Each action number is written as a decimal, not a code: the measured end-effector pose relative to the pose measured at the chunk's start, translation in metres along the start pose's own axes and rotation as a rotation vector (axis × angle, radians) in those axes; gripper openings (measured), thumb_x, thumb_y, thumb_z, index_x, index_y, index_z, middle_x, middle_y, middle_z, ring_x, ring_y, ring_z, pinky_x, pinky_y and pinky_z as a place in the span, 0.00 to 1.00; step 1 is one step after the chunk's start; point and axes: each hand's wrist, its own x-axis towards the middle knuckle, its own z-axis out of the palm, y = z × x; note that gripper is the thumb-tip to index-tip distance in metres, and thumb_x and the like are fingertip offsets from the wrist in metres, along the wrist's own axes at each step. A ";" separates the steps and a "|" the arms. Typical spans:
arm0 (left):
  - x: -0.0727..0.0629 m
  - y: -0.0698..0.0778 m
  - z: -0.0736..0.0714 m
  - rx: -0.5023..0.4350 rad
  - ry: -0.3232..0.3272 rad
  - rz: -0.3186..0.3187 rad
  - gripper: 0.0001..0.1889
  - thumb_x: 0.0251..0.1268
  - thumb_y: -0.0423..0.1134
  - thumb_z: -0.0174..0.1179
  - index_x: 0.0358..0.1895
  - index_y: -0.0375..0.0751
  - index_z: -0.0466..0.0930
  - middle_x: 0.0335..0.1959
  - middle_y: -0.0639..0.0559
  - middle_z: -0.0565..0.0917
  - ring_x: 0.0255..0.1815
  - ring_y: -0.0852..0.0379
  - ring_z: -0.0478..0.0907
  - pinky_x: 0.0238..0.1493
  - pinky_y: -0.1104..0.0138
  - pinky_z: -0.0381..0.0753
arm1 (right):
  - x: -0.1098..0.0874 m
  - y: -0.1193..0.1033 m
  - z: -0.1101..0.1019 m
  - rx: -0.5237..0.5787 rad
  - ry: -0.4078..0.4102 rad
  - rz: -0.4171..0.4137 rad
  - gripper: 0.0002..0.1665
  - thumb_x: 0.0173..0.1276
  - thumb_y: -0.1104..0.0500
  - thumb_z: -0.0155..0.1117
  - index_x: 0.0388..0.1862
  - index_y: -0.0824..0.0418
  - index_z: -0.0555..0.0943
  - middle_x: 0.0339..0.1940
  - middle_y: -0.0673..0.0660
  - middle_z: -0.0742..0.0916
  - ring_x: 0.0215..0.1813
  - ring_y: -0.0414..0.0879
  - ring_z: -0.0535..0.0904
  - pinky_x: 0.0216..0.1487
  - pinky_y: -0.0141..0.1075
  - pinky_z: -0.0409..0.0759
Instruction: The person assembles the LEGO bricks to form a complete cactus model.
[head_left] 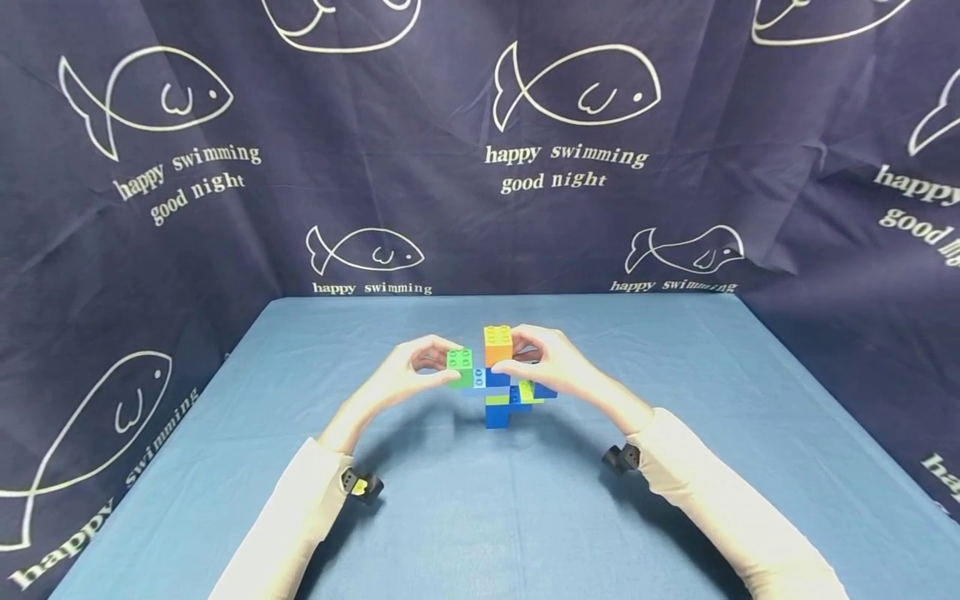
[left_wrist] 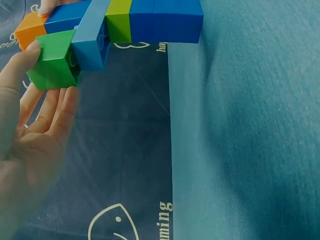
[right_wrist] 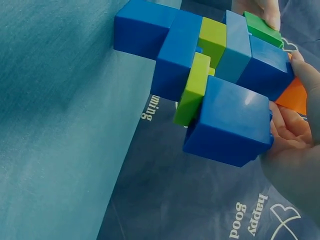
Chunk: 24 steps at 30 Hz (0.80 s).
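Observation:
A stacked structure of toy building bricks stands upright on the table in the head view. Its bottom is a dark blue brick (head_left: 497,416), with a lime brick (left_wrist: 118,22) and a light blue brick (left_wrist: 90,45) higher up. My left hand (head_left: 408,367) pinches the green brick (head_left: 460,375) at the upper left end, thumb in front and fingers behind. On the other side my right hand (head_left: 555,358) grips the orange brick (head_left: 497,348) on top, its thumb by the seam with a blue brick (right_wrist: 265,65). A thin lime piece (right_wrist: 194,90) and a large blue brick (right_wrist: 232,117) jut out below the right hand.
A blue cloth covers the table (head_left: 480,517). Behind it and along both sides hangs a dark navy curtain (head_left: 450,200) with white fish outlines and lettering. Small black devices sit at the left wrist (head_left: 363,485) and right wrist (head_left: 621,458).

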 end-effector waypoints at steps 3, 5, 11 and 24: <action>0.003 -0.011 0.001 0.002 -0.002 -0.009 0.18 0.55 0.33 0.66 0.51 0.39 0.79 0.41 0.46 0.84 0.41 0.58 0.80 0.51 0.64 0.78 | -0.001 0.000 -0.001 -0.035 -0.014 -0.014 0.21 0.55 0.55 0.72 0.47 0.61 0.80 0.39 0.56 0.85 0.44 0.48 0.81 0.53 0.43 0.80; 0.005 -0.020 0.002 0.004 0.001 -0.013 0.18 0.55 0.34 0.67 0.51 0.40 0.79 0.41 0.47 0.84 0.41 0.57 0.80 0.51 0.63 0.78 | -0.002 0.002 -0.002 -0.075 -0.016 -0.036 0.21 0.55 0.54 0.72 0.47 0.59 0.80 0.39 0.54 0.85 0.44 0.46 0.81 0.53 0.42 0.80; 0.009 -0.032 0.001 0.001 0.017 0.012 0.18 0.55 0.37 0.68 0.50 0.44 0.79 0.40 0.50 0.84 0.41 0.58 0.80 0.51 0.65 0.78 | -0.007 0.009 -0.007 -0.168 0.020 -0.149 0.23 0.55 0.55 0.72 0.49 0.58 0.80 0.40 0.52 0.86 0.45 0.44 0.82 0.53 0.40 0.80; 0.018 -0.038 0.002 0.024 0.088 0.014 0.21 0.57 0.36 0.66 0.55 0.42 0.77 0.45 0.46 0.82 0.45 0.54 0.79 0.49 0.62 0.79 | -0.019 0.035 -0.017 -0.329 0.074 -0.221 0.31 0.51 0.57 0.75 0.55 0.62 0.78 0.50 0.58 0.83 0.53 0.49 0.79 0.56 0.46 0.76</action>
